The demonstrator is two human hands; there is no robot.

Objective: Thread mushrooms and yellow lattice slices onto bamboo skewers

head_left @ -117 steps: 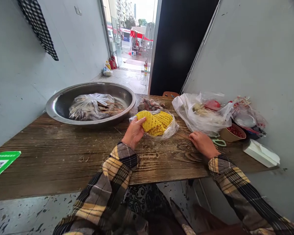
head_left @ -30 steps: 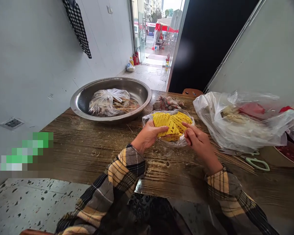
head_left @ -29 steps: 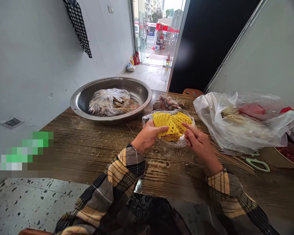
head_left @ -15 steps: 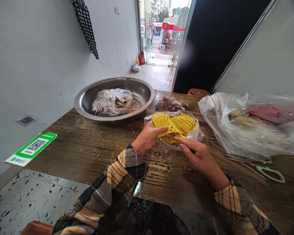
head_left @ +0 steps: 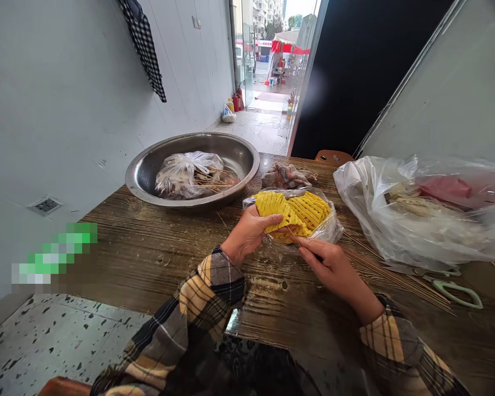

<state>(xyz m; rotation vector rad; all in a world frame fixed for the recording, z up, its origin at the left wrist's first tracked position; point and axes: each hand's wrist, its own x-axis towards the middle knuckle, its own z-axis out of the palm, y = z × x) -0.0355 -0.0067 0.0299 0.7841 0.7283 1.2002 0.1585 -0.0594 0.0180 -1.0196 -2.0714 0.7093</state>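
Yellow lattice-cut sheets (head_left: 301, 212) lie in an opened clear plastic bag (head_left: 332, 228) on the wooden table (head_left: 148, 253). My left hand (head_left: 249, 234) grips the near left edge of the yellow stack, thumb on top. Just to the right, my right hand (head_left: 330, 267) is closed in a pinch on a thin bamboo skewer (head_left: 292, 237) whose tip points up into the lower edge of the stack. Both sleeves are plaid.
A big steel basin (head_left: 148, 176) at the back left holds a plastic bag of skewered food (head_left: 187, 175). A crumpled cloth (head_left: 286, 176) lies behind the yellow stack. Right: a large plastic bag (head_left: 416, 220), loose skewers (head_left: 396, 275), green-handled scissors (head_left: 457, 289).
My right hand came over from the right side of the table to the yellow stack, then drew back a little with a skewer aimed at its lower edge. The left hand kept its grip.
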